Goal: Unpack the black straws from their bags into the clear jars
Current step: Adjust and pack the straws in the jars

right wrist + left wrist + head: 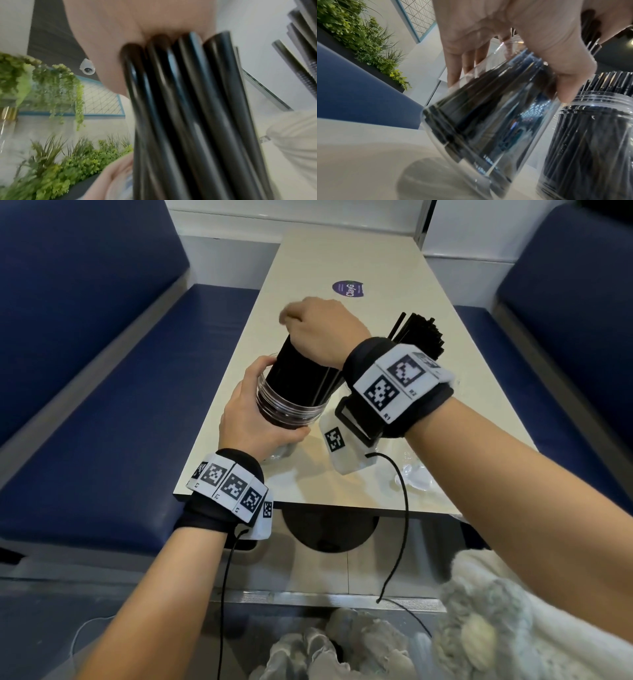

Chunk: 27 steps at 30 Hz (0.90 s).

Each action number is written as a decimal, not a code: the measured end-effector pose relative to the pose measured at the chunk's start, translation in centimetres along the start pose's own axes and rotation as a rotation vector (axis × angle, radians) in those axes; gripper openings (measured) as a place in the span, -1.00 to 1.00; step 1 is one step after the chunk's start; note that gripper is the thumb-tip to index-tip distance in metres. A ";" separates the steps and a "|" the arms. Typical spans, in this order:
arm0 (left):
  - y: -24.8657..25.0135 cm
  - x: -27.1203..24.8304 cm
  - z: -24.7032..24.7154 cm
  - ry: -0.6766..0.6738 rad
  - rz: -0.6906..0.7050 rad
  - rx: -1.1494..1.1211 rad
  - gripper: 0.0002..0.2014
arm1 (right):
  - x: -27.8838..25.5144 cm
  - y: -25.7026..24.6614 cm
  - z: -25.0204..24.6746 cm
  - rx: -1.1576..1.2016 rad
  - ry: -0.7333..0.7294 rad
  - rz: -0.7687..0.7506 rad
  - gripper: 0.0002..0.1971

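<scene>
My left hand (253, 419) grips a clear jar (291, 409) near its threaded rim and holds it tilted, base on the table (342, 258). A thick bundle of black straws (298, 368) stands in it, leaning away from me. My right hand (318, 330) sits over the bundle's top, fingers curled round it. In the left wrist view the thumb (565, 75) and fingers (462, 60) wrap the tilted jar (488, 115). The right wrist view shows the straws (188, 108) with their ends against my palm (128, 27). A second jar (590, 142) full of straws (421, 333) stands just to the right.
A crumpled empty clear bag (416, 475) lies near the table's front right edge. A purple sticker (347, 289) marks the tabletop further back. Blue benches (120, 405) flank the narrow table. Cables hang from both wristbands over the front edge.
</scene>
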<state>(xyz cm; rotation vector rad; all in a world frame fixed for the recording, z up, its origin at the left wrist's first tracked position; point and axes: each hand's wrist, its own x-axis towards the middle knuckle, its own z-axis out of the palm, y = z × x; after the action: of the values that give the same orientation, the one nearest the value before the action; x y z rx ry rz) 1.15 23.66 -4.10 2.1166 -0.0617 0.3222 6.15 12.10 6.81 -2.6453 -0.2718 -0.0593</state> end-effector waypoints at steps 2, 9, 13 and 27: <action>-0.1 0.2 -0.1 -0.008 -0.005 0.002 -0.07 | 0.1 0.0 0.0 0.017 -0.070 0.038 -0.71; -0.3 0.8 -0.1 -0.023 -0.017 -0.027 -0.05 | -0.9 -0.3 0.2 -0.143 -0.010 -0.017 -0.64; -0.4 1.3 0.5 -0.006 -0.018 -0.068 -0.07 | -0.4 -0.5 0.6 -0.126 0.056 0.021 -0.65; -1.4 2.7 3.0 -0.066 -0.139 -0.216 0.08 | 1.4 -0.8 1.0 -0.315 0.056 -0.120 -0.60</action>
<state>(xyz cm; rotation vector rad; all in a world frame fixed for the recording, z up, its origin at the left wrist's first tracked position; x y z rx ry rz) 4.61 22.11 -6.15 1.9051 0.0115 0.1561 7.34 13.50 6.41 -2.9302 -0.4334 -0.2332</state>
